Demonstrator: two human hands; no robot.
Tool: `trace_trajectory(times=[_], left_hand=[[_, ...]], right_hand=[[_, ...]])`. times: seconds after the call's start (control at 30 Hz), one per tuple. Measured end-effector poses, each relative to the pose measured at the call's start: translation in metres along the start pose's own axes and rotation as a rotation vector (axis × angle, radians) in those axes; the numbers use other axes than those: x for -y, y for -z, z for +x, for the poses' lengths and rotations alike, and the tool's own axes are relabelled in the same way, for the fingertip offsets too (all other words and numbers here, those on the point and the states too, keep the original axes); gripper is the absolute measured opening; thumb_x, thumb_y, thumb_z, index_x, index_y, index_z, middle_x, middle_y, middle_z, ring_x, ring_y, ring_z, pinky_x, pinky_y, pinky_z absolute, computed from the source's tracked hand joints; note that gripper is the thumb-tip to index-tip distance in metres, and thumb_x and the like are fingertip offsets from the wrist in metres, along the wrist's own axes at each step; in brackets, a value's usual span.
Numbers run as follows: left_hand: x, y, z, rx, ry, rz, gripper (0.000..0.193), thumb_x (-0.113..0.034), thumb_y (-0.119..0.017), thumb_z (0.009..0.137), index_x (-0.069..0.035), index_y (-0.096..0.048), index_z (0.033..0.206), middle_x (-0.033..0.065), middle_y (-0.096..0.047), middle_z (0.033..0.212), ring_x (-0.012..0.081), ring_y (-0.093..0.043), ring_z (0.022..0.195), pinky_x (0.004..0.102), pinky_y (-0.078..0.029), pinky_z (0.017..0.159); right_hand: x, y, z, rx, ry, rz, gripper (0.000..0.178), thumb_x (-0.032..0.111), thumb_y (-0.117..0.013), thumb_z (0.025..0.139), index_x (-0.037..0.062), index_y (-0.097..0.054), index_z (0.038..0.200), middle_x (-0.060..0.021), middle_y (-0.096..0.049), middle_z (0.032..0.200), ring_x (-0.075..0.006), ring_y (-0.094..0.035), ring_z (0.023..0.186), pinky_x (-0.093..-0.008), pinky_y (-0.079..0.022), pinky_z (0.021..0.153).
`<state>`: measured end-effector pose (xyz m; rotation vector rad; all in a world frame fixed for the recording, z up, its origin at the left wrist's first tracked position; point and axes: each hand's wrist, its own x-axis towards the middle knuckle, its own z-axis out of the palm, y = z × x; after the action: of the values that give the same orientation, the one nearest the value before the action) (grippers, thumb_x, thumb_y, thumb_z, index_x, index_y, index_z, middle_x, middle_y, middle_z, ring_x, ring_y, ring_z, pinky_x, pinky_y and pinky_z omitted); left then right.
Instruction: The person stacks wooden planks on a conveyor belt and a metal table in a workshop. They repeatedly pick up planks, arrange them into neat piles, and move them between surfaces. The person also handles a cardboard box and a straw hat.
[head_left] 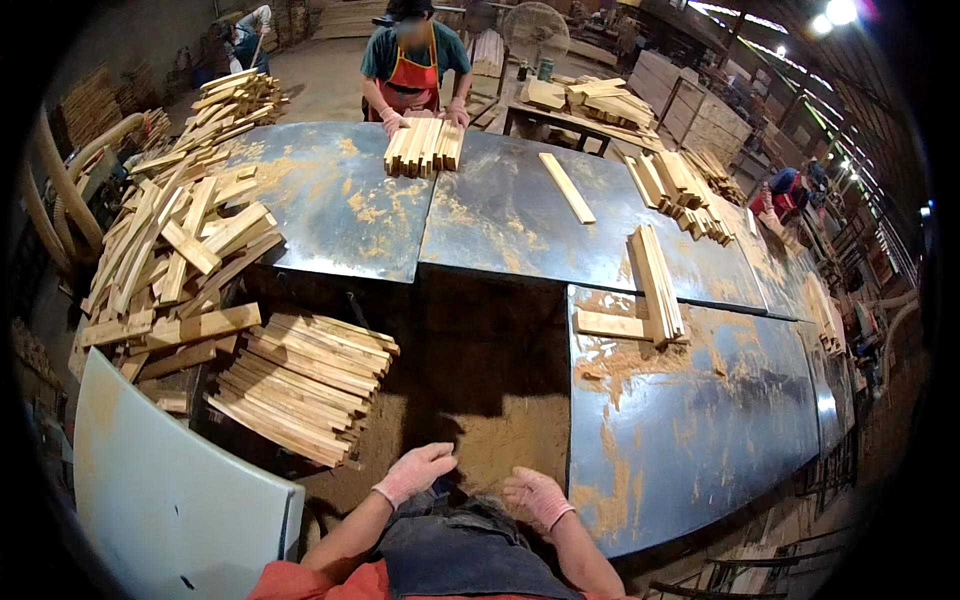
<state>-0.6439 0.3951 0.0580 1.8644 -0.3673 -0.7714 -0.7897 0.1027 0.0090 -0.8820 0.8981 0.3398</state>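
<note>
Hovering, fabric-gloved hands (pixel 413 474) (pixel 538 496) curve loosely; slim wooden slats (pixel 300 385) lie stacked.

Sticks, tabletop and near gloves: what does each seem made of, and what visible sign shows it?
Sticks: apparently bare wood, from the pale tan colour and straight edges.
Tabletop: probably metal, smooth and shiny, from its bluish glare; coating possible.
Near gloves: likely knit fabric, from their matte, soft pink look.
</note>
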Motion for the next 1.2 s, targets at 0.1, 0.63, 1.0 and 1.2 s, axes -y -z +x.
trace_trajectory(times=[0.1, 0.63, 1.0, 1.2], left_hand=[[-0.052, 0.044, 0.068, 0.082, 0.057, 0.078, 0.059, -0.039, -0.067, 0.1, 0.0, -0.062, 0.143, 0.0194, -0.066, 0.144, 0.029, -0.062, 0.134, 0.0357, -0.047, 0.113], [0.0, 0.211, 0.337, -0.216, 0.174, -0.439, 0.054, -0.033, -0.069, 0.103, 0.002, -0.062, 0.144, 0.0138, -0.071, 0.135, 0.0226, -0.064, 0.129, 0.0348, -0.047, 0.112], [-0.042, 0.43, 0.68, -0.665, 0.296, -0.056, 0.057, -0.03, -0.069, 0.102, 0.001, -0.057, 0.148, 0.0105, -0.068, 0.124, 0.0234, -0.061, 0.108, 0.0364, -0.049, 0.098], [-0.045, 0.51, 0.796, -0.891, 0.431, -0.005, 0.076, -0.042, -0.061, 0.105, -0.003, -0.036, 0.165, 0.0215, -0.042, 0.166, 0.0367, -0.046, 0.148, 0.0415, -0.039, 0.119]], right_hand=[[0.044, 0.014, 0.07, 0.069, 0.043, 0.064, 0.039, 0.025, -0.072, 0.102, 0.0017, -0.063, 0.132, -0.0211, -0.072, 0.119, -0.0318, -0.072, 0.099, -0.044, -0.061, 0.083], [0.339, -0.171, 0.351, 0.145, -0.139, -0.224, 0.036, 0.032, -0.073, 0.101, -0.0004, -0.068, 0.115, -0.0121, -0.07, 0.102, -0.0231, -0.068, 0.089, -0.0372, -0.059, 0.078], [0.62, -0.22, 0.7, 0.079, 0.656, -1.548, 0.04, 0.033, -0.067, 0.103, 0.0104, -0.066, 0.137, -0.0071, -0.067, 0.135, -0.0241, -0.059, 0.13, -0.0373, -0.049, 0.105], [0.752, -0.247, 0.788, -0.165, 0.853, -0.968, 0.005, 0.009, -0.066, 0.094, 0.0103, -0.063, 0.097, -0.0113, -0.067, 0.09, -0.0297, -0.066, 0.087, -0.0399, -0.055, 0.077]])
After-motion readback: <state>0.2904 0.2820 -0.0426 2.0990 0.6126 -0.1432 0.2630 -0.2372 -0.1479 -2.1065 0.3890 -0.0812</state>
